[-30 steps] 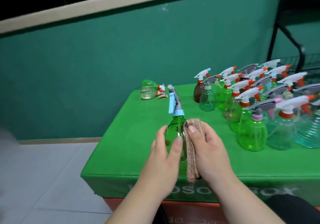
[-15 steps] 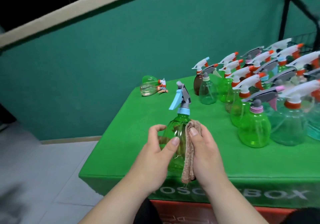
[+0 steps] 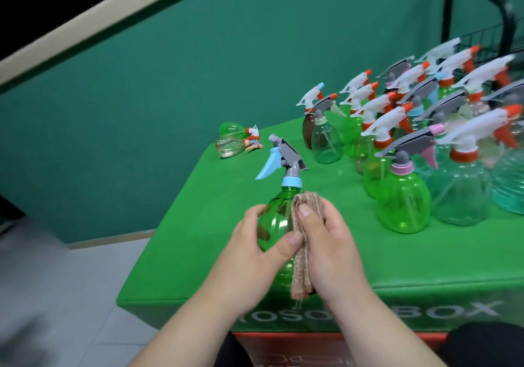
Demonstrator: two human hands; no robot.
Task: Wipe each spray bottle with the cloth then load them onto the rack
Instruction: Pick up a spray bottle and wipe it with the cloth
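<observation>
Nearest bottle [image 3: 276,219] left of standing cluster [image 3: 402,196] on table [image 3: 425,259], toppled pair [image 3: 235,140] behind.

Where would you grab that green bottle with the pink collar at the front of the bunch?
Probably at the narrow neck, round the pink collar, coming from the near left. The green bottle stands upright, its belly is wide and round, and that side is open table; its pink trigger and a clear bottle crowd the right.

Bare left grip [image 3: 255,256], right grip [image 3: 331,249] and forearms [image 3: 192,327]; dark clothing [image 3: 487,341] below.
</observation>
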